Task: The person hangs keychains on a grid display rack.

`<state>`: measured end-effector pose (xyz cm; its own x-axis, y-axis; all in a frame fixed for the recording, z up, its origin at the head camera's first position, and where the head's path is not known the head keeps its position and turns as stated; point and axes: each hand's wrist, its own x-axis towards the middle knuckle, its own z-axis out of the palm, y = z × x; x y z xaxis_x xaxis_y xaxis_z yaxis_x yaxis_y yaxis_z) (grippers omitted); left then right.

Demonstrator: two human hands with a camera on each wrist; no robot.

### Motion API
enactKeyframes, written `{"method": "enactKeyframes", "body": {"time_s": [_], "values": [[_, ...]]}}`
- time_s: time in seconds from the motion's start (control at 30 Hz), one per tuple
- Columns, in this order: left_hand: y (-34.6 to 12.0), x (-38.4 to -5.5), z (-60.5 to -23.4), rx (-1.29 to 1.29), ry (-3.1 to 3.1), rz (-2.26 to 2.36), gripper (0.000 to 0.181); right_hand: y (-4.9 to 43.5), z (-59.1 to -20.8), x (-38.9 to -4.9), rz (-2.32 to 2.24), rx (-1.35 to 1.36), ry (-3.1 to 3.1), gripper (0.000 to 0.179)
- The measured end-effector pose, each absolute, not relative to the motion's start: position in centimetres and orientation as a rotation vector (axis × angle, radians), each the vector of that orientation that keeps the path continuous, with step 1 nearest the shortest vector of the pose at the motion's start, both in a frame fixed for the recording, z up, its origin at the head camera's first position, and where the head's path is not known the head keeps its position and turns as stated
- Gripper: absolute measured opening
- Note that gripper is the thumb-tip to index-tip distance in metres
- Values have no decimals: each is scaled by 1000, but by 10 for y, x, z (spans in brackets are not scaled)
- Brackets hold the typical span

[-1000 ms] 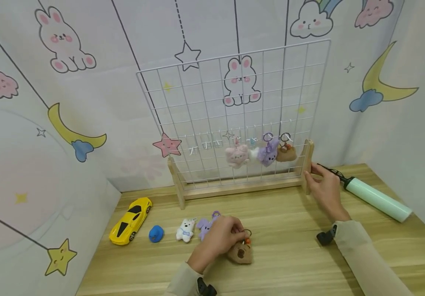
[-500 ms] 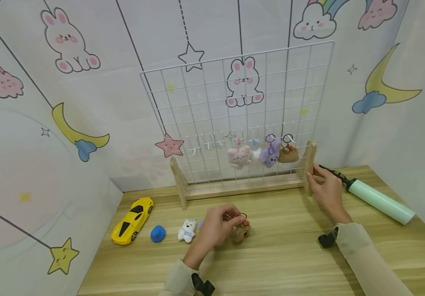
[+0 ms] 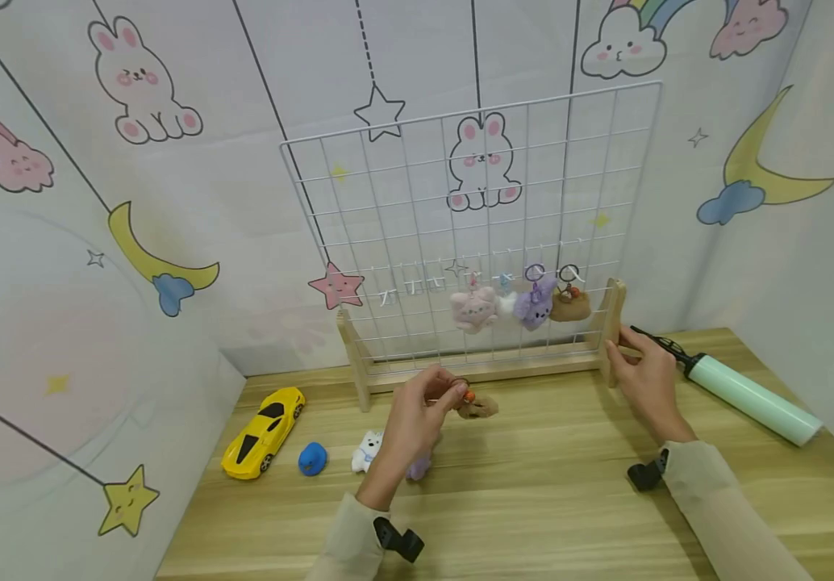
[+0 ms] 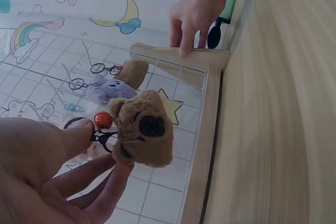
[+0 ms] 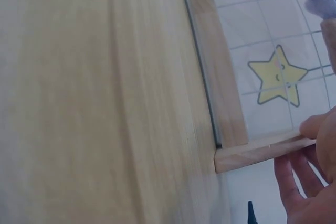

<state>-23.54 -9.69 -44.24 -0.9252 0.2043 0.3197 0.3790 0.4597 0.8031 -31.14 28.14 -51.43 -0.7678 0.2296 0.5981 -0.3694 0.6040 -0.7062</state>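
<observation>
My left hand (image 3: 411,415) pinches the dark ring of a brown bear plush keychain (image 3: 481,408), raised in front of the rack. In the left wrist view the bear's head (image 4: 147,129) hangs off the ring beside an orange bead (image 4: 103,119). My right hand (image 3: 645,383) grips the rack's right wooden upright (image 3: 615,319), thumb on one side and fingers on the other, as the right wrist view confirms. On the white wire grid's hooks hang a pink plush (image 3: 474,310), a small white one, a purple one (image 3: 535,305) and a brown one (image 3: 572,307); hooks to their left are bare.
On the table, a white bear plush (image 3: 367,452) and a purple plush (image 3: 419,468) lie partly behind my left hand. Left of them are a blue toy hat (image 3: 312,459) and a yellow toy car (image 3: 264,433). A mint-green cylinder with a black end (image 3: 751,399) lies right.
My left hand has lifted the brown bear keychain off the table and carried it up toward the rack. The right hand keeps its hold on the upright.
</observation>
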Motion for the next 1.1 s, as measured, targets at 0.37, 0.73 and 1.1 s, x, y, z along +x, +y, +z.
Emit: {"method": "enactKeyframes", "body": {"time_s": [0.37,0.73,1.1], "values": [[-93,-257,-418,-399,-2307,-1542,26,280,-516,-312,1172,92,-2172,42],[-73,-276,-394,-248,-1936,-1839,29,281,-517,-313,1167,82,-2171,42],[-65,-295,-387,-166,-1794,-1903,30,281,-516,-312,1178,94,-2165,43]]}}
